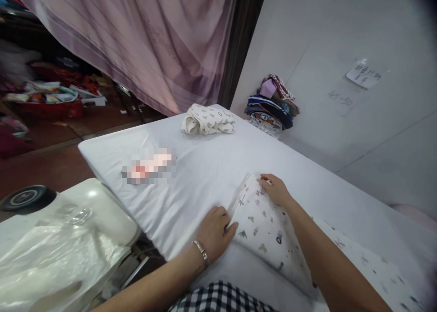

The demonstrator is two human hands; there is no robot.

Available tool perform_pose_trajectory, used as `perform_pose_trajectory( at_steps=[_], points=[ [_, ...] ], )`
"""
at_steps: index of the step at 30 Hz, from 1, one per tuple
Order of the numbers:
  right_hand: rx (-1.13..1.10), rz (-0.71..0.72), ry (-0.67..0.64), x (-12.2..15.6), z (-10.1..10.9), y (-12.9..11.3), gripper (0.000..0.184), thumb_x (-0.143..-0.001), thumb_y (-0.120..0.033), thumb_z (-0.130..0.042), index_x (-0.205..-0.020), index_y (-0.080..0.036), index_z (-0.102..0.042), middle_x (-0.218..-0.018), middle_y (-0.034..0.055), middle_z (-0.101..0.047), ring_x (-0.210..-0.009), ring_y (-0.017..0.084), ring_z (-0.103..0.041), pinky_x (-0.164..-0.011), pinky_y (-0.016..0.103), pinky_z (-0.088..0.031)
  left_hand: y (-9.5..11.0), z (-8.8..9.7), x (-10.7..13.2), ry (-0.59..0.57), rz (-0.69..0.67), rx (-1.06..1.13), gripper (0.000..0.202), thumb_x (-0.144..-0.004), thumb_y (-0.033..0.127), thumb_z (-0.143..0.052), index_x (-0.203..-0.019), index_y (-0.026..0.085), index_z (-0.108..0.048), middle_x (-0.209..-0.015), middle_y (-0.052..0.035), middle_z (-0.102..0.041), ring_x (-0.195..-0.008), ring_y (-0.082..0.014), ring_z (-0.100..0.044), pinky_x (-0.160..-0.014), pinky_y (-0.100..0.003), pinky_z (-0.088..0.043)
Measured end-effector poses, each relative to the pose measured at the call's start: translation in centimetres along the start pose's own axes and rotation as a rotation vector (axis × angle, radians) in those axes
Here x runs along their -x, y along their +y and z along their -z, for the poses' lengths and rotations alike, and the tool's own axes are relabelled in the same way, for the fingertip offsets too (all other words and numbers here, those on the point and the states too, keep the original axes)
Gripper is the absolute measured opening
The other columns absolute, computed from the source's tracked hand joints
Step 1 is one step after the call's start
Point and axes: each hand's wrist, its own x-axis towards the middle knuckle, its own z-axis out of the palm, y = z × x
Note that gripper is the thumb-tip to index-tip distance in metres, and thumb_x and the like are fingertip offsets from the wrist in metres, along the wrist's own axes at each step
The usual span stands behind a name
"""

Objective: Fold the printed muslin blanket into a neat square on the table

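Note:
A folded white cloth [261, 225] with a small leaf print lies near the front of the white-sheeted surface [191, 180], close to my body. My left hand [216, 233], with a bracelet at the wrist, rests at the cloth's left edge. Its fingers are curled and its thumb lies along that edge. At the far corner of the cloth, my right hand [276, 191] pinches the fabric between thumb and fingers. More printed fabric [368, 262] spreads out to the right, partly behind my right forearm. A rolled printed cloth [209, 120] sits at the far end.
A pixelated pinkish item [150, 166] lies left on the sheet. At the left stands a white machine [112, 207] with a black wheel [27, 199] and clear plastic [58, 257]. Folded clothes [271, 107] are piled by the wall. A pink curtain [164, 43] hangs behind.

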Motion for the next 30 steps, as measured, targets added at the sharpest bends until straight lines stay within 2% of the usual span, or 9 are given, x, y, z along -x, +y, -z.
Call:
perform_pose_trajectory(
  at_steps=[4, 9, 14, 17, 19, 22, 25, 27, 30],
  points=[
    [0.037, 0.016, -0.033, 0.2, -0.6, 0.1, 0.034, -0.080, -0.038, -0.047, -0.103, -0.017, -0.061, -0.101, 0.0062, -0.061, -0.091, 0.017, -0.055, -0.082, 0.029, -0.040, -0.1, -0.1, 0.0, 0.004, -0.007, -0.001, 0.028, -0.082, 0.028, -0.048, -0.056, 0.017, -0.047, -0.077, -0.0041, -0.050, -0.078, -0.0165, -0.045, -0.072, -0.033, -0.038],
    [0.041, 0.054, -0.002, -0.6, -1.9, 0.1, 0.025, -0.081, -0.034, -0.043, -0.083, -0.019, -0.063, -0.087, 0.0038, -0.060, -0.081, 0.015, -0.055, -0.076, 0.028, -0.041, 0.0, 0.0, 0.0, 0.014, -0.012, 0.015, 0.027, -0.078, 0.024, -0.051, -0.054, 0.016, -0.044, -0.079, -0.0033, -0.051, -0.079, -0.0159, -0.046, -0.072, -0.032, -0.038],
    [0.071, 0.104, -0.001, -1.1, -2.5, 0.4, 0.022, -0.081, -0.030, -0.044, -0.084, -0.019, -0.062, -0.087, 0.0036, -0.059, -0.081, 0.015, -0.054, -0.076, 0.027, -0.042, 0.1, 0.2, -0.1, 0.016, -0.015, 0.025, 0.029, -0.075, 0.023, -0.054, -0.050, 0.016, -0.042, -0.076, -0.0031, -0.053, -0.078, -0.0160, -0.047, -0.072, -0.032, -0.038],
    [0.102, 0.109, 0.013, -0.7, -2.3, 0.1, 0.025, -0.082, -0.031, -0.043, -0.091, -0.018, -0.063, -0.094, 0.0058, -0.061, -0.089, 0.018, -0.054, -0.082, 0.031, -0.041, 0.0, 0.3, -0.1, 0.017, -0.024, 0.038, 0.029, -0.075, 0.023, -0.054, -0.050, 0.016, -0.042, -0.077, -0.0030, -0.054, -0.079, -0.0159, -0.047, -0.074, -0.032, -0.038],
    [0.143, 0.111, 0.056, 0.0, -2.2, -0.5, 0.031, -0.084, -0.033, -0.042, -0.102, -0.017, -0.060, -0.106, 0.0090, -0.059, -0.101, 0.021, -0.051, -0.090, 0.035, -0.036, 0.0, 0.3, -0.1, 0.008, -0.023, 0.033, 0.028, -0.076, 0.022, -0.053, -0.051, 0.016, -0.043, -0.076, -0.0030, -0.055, -0.078, -0.0159, -0.047, -0.074, -0.033, -0.038],
    [0.276, 0.155, 0.095, 1.5, -3.0, -1.9, 0.044, -0.087, -0.038, -0.037, -0.123, -0.015, -0.048, -0.130, 0.0112, -0.045, -0.122, 0.024, -0.035, -0.102, 0.042, -0.022, 0.0, 0.2, -0.2, -0.003, -0.029, 0.003, 0.027, -0.077, 0.022, -0.052, -0.052, 0.016, -0.044, -0.073, -0.0030, -0.055, -0.076, -0.0159, -0.047, -0.074, -0.033, -0.038],
    [0.387, 0.144, -0.025, 2.7, -4.5, -3.0, 0.055, -0.090, -0.044, -0.028, -0.136, -0.014, -0.032, -0.143, 0.0097, -0.028, -0.132, 0.024, -0.019, -0.106, 0.045, -0.012, -0.1, 0.0, -0.3, -0.005, -0.033, -0.042, 0.026, -0.076, 0.021, -0.051, -0.052, 0.017, -0.044, -0.070, -0.0029, -0.053, -0.074, -0.0157, -0.047, -0.072, -0.033, -0.038],
    [0.400, 0.103, -0.104, 2.9, -5.3, -3.4, 0.059, -0.090, -0.046, -0.022, -0.139, -0.013, -0.024, -0.146, 0.0083, -0.020, -0.134, 0.022, -0.014, -0.107, 0.045, -0.008, -0.2, 0.0, -0.4, -0.010, -0.034, -0.070, 0.026, -0.076, 0.021, -0.051, -0.052, 0.017, -0.043, -0.069, -0.0026, -0.052, -0.073, -0.0158, -0.046, -0.071, -0.032, -0.037],
    [0.379, 0.077, -0.144, 2.7, -5.3, -3.9, 0.061, -0.090, -0.049, -0.019, -0.141, -0.014, -0.020, -0.147, 0.0069, -0.015, -0.135, 0.020, -0.010, -0.108, 0.043, -0.005, -0.4, -0.1, -0.5, -0.020, -0.043, -0.099, 0.028, -0.077, 0.023, -0.050, -0.051, 0.017, -0.040, -0.068, -0.0023, -0.051, -0.072, -0.0159, -0.046, -0.069, -0.032, -0.037]
  ],
)
